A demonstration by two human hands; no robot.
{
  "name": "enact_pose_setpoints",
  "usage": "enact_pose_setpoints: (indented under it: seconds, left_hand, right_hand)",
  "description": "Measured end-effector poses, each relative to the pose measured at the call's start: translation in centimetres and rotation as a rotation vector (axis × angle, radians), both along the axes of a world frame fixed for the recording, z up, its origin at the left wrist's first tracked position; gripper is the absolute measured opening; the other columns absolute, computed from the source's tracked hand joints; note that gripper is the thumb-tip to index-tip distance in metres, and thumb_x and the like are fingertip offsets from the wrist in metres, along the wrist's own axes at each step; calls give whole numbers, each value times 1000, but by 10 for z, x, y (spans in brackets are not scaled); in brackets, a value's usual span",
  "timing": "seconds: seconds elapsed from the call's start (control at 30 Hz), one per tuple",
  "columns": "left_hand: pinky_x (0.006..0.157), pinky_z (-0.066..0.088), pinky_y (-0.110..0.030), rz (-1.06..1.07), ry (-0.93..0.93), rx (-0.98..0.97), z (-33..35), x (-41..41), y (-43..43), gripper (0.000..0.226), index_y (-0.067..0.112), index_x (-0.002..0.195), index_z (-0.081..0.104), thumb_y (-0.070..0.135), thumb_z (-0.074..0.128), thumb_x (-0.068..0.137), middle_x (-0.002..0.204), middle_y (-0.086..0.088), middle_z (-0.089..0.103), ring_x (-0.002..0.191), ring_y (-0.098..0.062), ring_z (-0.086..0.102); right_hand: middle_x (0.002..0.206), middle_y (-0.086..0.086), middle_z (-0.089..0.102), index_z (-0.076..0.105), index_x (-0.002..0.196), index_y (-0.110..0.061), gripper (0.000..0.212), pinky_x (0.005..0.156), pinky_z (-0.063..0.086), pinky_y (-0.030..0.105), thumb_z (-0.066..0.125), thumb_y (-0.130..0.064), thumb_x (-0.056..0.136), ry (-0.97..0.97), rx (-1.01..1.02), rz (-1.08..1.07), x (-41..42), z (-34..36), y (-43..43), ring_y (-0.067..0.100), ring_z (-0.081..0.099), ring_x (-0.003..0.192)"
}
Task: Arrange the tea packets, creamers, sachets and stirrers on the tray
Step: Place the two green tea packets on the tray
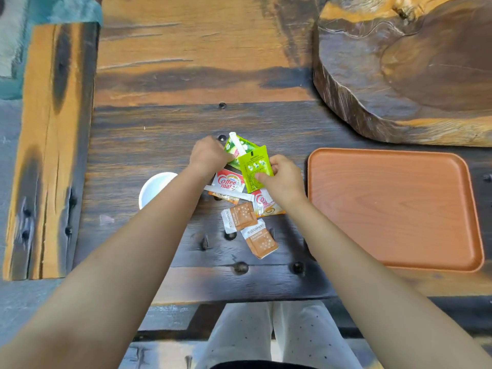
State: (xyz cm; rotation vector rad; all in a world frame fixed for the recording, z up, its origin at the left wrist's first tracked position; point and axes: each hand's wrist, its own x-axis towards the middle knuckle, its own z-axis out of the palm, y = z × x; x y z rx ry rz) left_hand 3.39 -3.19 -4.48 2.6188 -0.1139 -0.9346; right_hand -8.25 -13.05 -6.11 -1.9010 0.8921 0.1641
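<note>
A pile of packets lies on the dark wooden table in the middle of the head view. My right hand (283, 179) pinches a lime-green tea packet (254, 166) by its lower right edge, lifted over the pile. My left hand (209, 155) is closed over the left edge of a second green tea packet (237, 149), with a white wrapped stirrer (237, 143) lying across it. Below lie two Coffee-mate creamers (230, 181) (266, 205), another white stirrer (226, 191), and two orange-and-white sugar sachets (239, 217) (259, 241). The orange tray (394, 209) to the right holds nothing.
A white paper cup (154, 189) stands left of the pile, partly behind my left forearm. A thick carved wooden slab (399, 75) fills the far right corner behind the tray. The table's near edge runs just below the sachets, with my knees beneath it.
</note>
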Motion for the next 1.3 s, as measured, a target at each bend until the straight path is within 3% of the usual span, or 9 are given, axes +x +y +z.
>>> enact_pose_setpoints:
  seconds: [0.1,0.23,0.3,0.47,0.67,0.77,0.93,1.1,1.3]
  left_hand:
    - [88,49,-40,208,65,-160,4,1,-2,23,10,65,51,16,67,81,95,-22,66,97,-31,62]
    - [61,54,-25,467,150,-423,13,4,-2,32,19,62,43,5,64,82,72,-6,54,62,-13,54]
    - [60,52,-25,490,106,-468,22,3,-2,31,19,63,44,4,63,83,69,-3,52,59,-11,52]
    - [79,54,-39,479,-97,-537,43,-4,-7,27,23,64,49,7,62,81,70,-3,56,69,-21,58]
    - [54,52,-19,364,43,-691,59,-56,-47,24,22,71,52,4,57,86,73,-2,59,63,-9,58]
    - [48,54,-17,260,170,-651,42,-92,-78,24,21,71,52,4,58,86,70,-2,59,54,-3,60]
    - [78,56,-54,164,210,-547,12,-126,-121,21,25,66,54,12,65,77,67,-4,58,77,-34,66]
    - [75,50,-31,5,-3,-422,3,-134,-150,11,17,88,60,10,64,81,65,9,54,72,-24,58]
    - [93,40,-32,-231,-311,-331,2,-153,-136,42,11,119,53,10,63,79,113,-12,57,106,-30,55]
  right_hand:
    - [82,10,65,64,87,-6,11,73,47,33,68,-6,77,-106,119,-111,-11,10,-13,17,56,75]
    - [71,-8,61,58,74,-23,21,55,42,11,64,-4,81,-207,245,-195,-29,27,-33,-6,56,57]
    - [72,-9,61,57,72,-26,26,53,39,6,62,-3,82,-240,281,-246,-40,33,-43,-13,54,53]
    - [70,-5,63,62,72,-21,17,64,44,23,61,-9,84,-264,358,-460,-67,41,-70,6,56,62]
    - [76,-1,62,63,75,-20,16,75,47,37,58,-8,85,-250,381,-608,-104,43,-107,15,57,73]
    - [76,-1,61,62,81,-21,18,70,43,28,60,-4,83,-220,204,-597,-120,41,-124,13,53,70]
    - [92,5,62,62,100,-7,23,70,33,18,62,-1,78,-166,-373,-481,-141,32,-141,24,56,84]
    - [90,14,63,60,95,-6,19,80,35,31,53,-4,77,-223,-658,-255,-148,15,-145,25,48,89]
    - [97,6,64,62,102,-17,30,77,29,34,53,-25,75,-63,-792,34,-140,-3,-133,21,41,91]
